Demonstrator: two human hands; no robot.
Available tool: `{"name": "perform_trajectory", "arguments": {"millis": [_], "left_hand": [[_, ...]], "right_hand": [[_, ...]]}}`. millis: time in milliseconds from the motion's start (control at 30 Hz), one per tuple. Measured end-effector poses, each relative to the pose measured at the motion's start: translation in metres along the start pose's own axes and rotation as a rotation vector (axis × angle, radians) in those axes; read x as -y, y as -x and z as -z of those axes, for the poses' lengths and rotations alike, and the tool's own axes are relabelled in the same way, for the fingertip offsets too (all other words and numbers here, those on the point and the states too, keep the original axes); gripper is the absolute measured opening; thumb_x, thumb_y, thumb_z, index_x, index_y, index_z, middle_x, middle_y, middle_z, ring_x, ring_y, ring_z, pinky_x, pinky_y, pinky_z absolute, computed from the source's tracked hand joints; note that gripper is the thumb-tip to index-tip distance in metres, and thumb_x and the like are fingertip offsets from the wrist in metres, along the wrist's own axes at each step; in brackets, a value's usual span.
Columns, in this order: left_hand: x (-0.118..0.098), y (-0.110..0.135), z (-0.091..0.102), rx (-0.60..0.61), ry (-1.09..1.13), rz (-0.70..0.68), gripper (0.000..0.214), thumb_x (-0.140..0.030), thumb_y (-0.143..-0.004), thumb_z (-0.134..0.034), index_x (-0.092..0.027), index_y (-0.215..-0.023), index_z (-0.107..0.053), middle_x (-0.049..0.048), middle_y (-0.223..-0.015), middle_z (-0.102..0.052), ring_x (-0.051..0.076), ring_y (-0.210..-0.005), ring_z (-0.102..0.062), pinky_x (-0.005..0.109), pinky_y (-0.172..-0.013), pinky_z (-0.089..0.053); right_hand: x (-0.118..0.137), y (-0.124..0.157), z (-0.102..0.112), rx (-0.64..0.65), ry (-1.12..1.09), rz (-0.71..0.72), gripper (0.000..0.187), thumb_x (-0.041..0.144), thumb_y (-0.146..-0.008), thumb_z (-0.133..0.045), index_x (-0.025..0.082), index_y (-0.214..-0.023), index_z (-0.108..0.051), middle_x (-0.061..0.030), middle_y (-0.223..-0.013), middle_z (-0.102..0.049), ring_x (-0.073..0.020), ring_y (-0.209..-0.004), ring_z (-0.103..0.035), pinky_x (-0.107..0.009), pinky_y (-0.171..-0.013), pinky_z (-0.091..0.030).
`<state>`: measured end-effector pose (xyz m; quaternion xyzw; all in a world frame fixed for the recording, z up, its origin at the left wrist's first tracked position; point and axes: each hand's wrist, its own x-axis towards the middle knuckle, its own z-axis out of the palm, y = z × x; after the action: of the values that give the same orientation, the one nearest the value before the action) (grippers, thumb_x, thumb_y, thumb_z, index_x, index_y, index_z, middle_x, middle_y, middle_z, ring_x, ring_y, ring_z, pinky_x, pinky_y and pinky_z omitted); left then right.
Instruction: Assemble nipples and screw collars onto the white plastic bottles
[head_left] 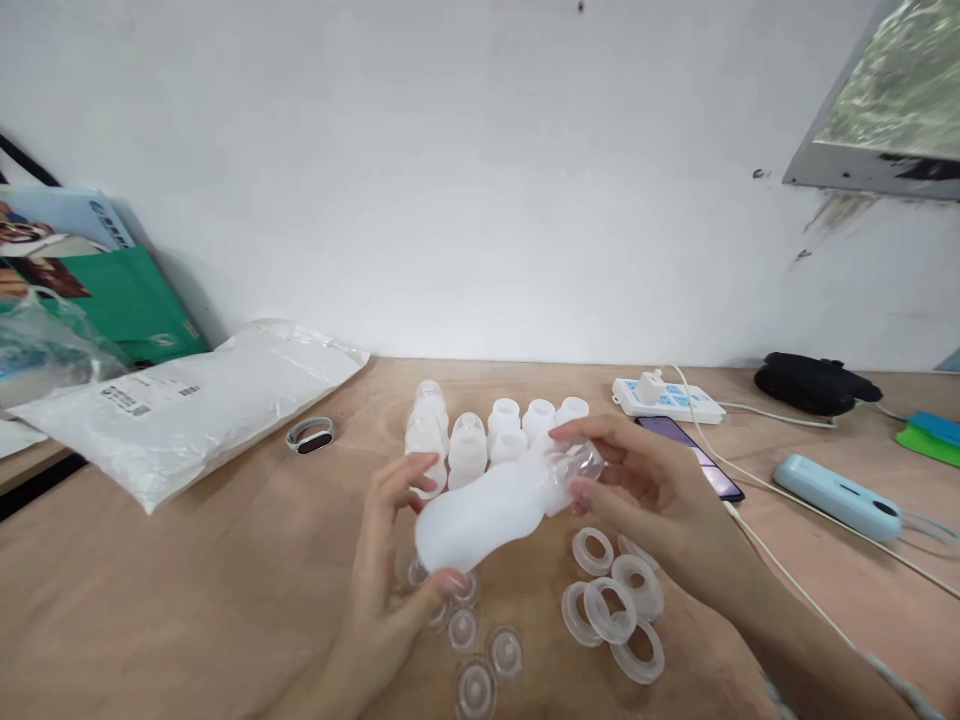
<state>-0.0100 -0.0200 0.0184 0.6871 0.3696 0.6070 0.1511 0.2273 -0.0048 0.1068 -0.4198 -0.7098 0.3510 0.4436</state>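
A translucent white baby bottle [480,515] lies tilted in the air between my hands, its top up to the right. My left hand [394,560] grips its base end, thumb below and fingers above. With thumb and fingers, my right hand [637,485] pinches the clear dome cap [581,462] at the bottle's top. Behind stand several more bottles; a capped bottle [468,450] is among them, and an open-topped bottle [540,415] stands farther right. Below lie several clear silicone teats [506,652]. Translucent collar rings [609,610] are heaped under my right hand.
A white plastic mailing bag [202,400] and a fitness band [309,436] lie on the left. To the right are a power strip [667,400], a phone [694,455] partly behind my right hand, a light-blue device [836,497], cables and a black pouch [814,382].
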Motion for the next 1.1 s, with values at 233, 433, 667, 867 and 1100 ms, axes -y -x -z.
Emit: {"name": "perform_trajectory", "arguments": {"millis": [233,433,667,867,1100], "left_hand": [[0.013,-0.008,0.002,-0.341,0.117,0.037,0.034,-0.05,-0.099,-0.049,-0.026,-0.121,-0.06,0.0079,-0.122,-0.059,0.028,-0.116,-0.053,0.037,-0.086,-0.042],[0.009,-0.009,0.002,-0.401,0.114,0.035,0.03,-0.049,-0.1,-0.05,-0.026,-0.115,-0.062,0.0063,-0.114,-0.062,0.026,-0.106,-0.055,0.036,-0.083,-0.041],[0.005,-0.01,0.004,-0.435,0.119,0.049,0.025,-0.044,-0.101,-0.05,-0.025,-0.112,-0.063,0.0043,-0.108,-0.061,0.024,-0.098,-0.055,0.035,-0.083,-0.04],[0.004,-0.01,0.005,-0.43,0.114,0.057,0.024,-0.043,-0.101,-0.05,-0.025,-0.111,-0.063,0.0045,-0.107,-0.062,0.025,-0.103,-0.055,0.036,-0.085,-0.039],[0.007,-0.009,0.006,-0.407,0.145,0.035,0.021,-0.037,-0.103,-0.049,-0.026,-0.111,-0.065,0.003,-0.104,-0.062,0.022,-0.096,-0.053,0.033,-0.086,-0.037]], "right_hand": [[-0.004,-0.028,-0.028,0.146,0.538,0.19,0.027,0.018,-0.08,-0.063,0.02,-0.108,-0.062,-0.0017,-0.087,-0.064,-0.0157,-0.066,-0.061,-0.03,-0.062,-0.05],[-0.019,-0.038,-0.064,0.163,0.742,0.176,0.017,0.021,-0.082,-0.066,0.019,-0.096,-0.055,-0.0035,-0.084,-0.064,-0.0185,-0.068,-0.062,-0.03,-0.061,-0.047],[-0.021,-0.055,-0.076,0.115,0.85,0.166,0.016,0.025,-0.088,-0.066,0.018,-0.098,-0.056,-0.0101,-0.095,-0.07,-0.0221,-0.075,-0.067,-0.032,-0.065,-0.047],[-0.02,-0.067,-0.083,0.07,0.944,0.17,0.013,0.027,-0.092,-0.064,0.018,-0.099,-0.057,-0.0126,-0.094,-0.073,-0.0273,-0.082,-0.07,-0.032,-0.063,-0.046],[-0.025,-0.078,-0.084,0.017,1.005,0.217,0.021,0.033,-0.09,-0.071,0.017,-0.094,-0.058,-0.0139,-0.089,-0.075,-0.0308,-0.087,-0.068,-0.034,-0.066,-0.045]]}}
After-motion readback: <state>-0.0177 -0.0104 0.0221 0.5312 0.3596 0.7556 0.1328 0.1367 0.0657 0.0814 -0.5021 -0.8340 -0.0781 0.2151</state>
